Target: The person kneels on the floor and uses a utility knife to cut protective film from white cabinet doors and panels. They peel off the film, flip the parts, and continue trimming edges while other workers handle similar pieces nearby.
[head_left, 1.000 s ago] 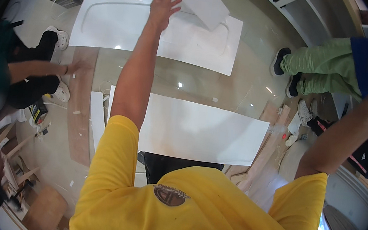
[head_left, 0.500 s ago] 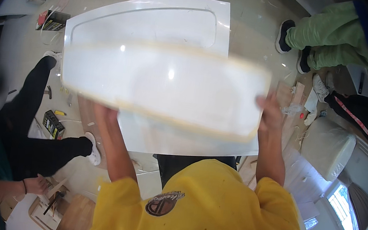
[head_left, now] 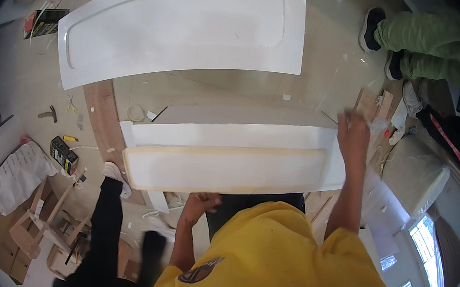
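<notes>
A long white panel with a yellowish border [head_left: 227, 169] lies over a larger white sheet [head_left: 237, 134] in front of my body. My left hand [head_left: 203, 204] is just below the panel's near edge, its fingers curled; what they hold, if anything, is hidden. Above the right end of the sheet is my right hand [head_left: 353, 133], blurred by motion and apart from the bordered panel. Farther off, a big white curved panel [head_left: 180, 34] with a grooved outline rests on the floor.
Wooden planks [head_left: 101, 113] lie at left, near a hammer [head_left: 48, 114] and yellow-handled scissors [head_left: 71, 104]. One person's dark-trousered leg [head_left: 106, 214] stands at lower left; another's green trousers [head_left: 426, 44] are at upper right. A plastic-wrapped bundle [head_left: 415, 180] sits at right.
The bordered panel has come down from my two hands onto the white sheet. My left hand has moved right, and the right hand has left the panel's end. The person at left has shifted.
</notes>
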`<action>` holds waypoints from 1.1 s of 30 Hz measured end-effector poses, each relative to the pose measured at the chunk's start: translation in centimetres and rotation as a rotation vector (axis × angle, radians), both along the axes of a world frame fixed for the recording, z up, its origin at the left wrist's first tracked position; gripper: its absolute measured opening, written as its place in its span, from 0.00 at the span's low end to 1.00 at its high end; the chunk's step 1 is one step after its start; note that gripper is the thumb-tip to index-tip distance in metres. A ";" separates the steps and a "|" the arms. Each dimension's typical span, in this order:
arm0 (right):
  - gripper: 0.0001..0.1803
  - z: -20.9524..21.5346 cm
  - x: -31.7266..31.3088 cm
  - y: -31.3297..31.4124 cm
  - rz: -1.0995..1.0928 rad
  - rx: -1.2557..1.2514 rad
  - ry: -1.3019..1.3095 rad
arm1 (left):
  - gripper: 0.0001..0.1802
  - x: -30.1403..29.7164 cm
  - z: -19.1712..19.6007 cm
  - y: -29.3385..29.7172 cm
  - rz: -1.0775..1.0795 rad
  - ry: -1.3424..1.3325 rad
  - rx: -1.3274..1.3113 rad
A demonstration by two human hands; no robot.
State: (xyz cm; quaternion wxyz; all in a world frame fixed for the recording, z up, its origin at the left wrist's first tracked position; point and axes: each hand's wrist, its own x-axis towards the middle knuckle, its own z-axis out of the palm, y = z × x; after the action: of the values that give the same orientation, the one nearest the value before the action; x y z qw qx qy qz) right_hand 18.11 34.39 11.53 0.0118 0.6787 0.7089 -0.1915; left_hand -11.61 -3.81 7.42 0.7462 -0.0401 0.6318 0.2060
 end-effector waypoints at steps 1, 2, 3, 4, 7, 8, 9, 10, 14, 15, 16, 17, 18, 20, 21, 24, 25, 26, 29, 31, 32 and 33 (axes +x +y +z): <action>0.13 -0.3 -3.4 1.9 0.022 0.163 0.271 | 0.14 -1.1 0.5 -0.6 -0.178 -0.021 -0.021; 0.16 -2.7 -6.3 3.6 0.126 0.306 0.358 | 0.15 -1.9 1.5 -0.9 -0.458 0.112 0.023; 0.18 -3.9 -9.5 5.4 0.288 0.413 0.250 | 0.16 -2.9 3.1 -0.7 -0.740 0.244 0.068; 0.20 -5.6 -12.3 7.7 0.432 0.503 0.216 | 0.17 -4.2 4.5 0.2 -1.026 0.378 0.120; 0.23 -9.6 -18.8 11.6 0.343 0.501 0.046 | 0.19 -8.1 8.5 7.8 -0.660 0.540 0.052; 0.24 -10.7 -20.2 12.6 0.273 0.495 0.012 | 0.19 -9.1 7.7 9.3 -0.411 0.666 0.171; 0.25 -11.3 -21.4 13.2 0.210 0.493 -0.014 | 0.19 -9.9 6.6 11.5 -0.267 0.855 0.286; 0.27 -11.6 -22.0 13.3 0.205 0.480 -0.022 | 0.19 -9.9 6.8 17.0 -0.304 1.099 0.407; 0.30 -11.0 -22.0 12.4 0.184 0.416 0.026 | 0.19 -13.1 -2.2 31.2 -0.245 1.500 0.894; 0.30 -10.5 -22.0 12.1 0.178 0.412 0.057 | 0.22 -14.0 -5.0 33.9 -0.310 1.565 0.931; 0.31 -10.1 -22.0 11.4 0.178 0.383 0.039 | 0.25 -14.6 -7.1 36.1 -0.378 1.623 0.889; 0.32 -9.7 -21.9 10.3 0.177 0.348 0.020 | 0.29 -14.5 -7.9 37.8 -0.485 1.690 0.831; 0.32 -9.4 -21.6 9.2 0.166 0.312 -0.003 | 0.30 -13.7 -8.0 39.3 -0.509 1.739 0.742; 0.33 -9.0 -21.0 6.6 0.158 0.267 0.024 | 0.31 -13.1 -8.1 40.3 -0.540 1.779 0.641; 0.33 -9.0 -20.8 5.5 0.149 0.246 0.038 | 0.32 -13.2 -8.2 40.5 -0.550 1.771 0.637; 0.34 -9.8 -20.4 3.2 0.108 0.264 0.058 | 0.33 -12.7 -8.2 40.4 -0.570 1.776 0.632; 0.34 -10.1 -20.5 3.3 0.104 0.289 0.073 | 0.33 -12.5 -8.1 40.2 -0.573 1.783 0.630; 0.33 -10.2 -20.7 3.6 0.099 0.318 0.087 | 0.34 -12.6 -8.0 40.3 -0.580 1.745 0.605; 0.31 -10.4 -21.4 6.0 0.079 0.363 0.106 | 0.36 -12.8 -7.7 40.0 -0.595 1.698 0.558; 0.30 -10.3 -22.2 9.1 0.063 0.392 0.109 | 0.34 -12.6 -7.6 40.4 -0.598 1.757 0.591; 0.29 -10.5 -22.5 10.3 0.061 0.403 0.111 | 0.34 -12.6 -7.7 40.4 -0.592 1.754 0.594; 0.29 -10.6 -22.7 11.2 0.059 0.414 0.112 | 0.34 -12.5 -7.7 40.4 -0.588 1.750 0.596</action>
State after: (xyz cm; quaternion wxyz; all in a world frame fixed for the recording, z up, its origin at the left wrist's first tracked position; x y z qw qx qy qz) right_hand -4.60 45.55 0.91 -0.1614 0.6340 0.7522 -0.0788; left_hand -24.14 36.58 -0.26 0.0132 0.4778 0.8701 0.1200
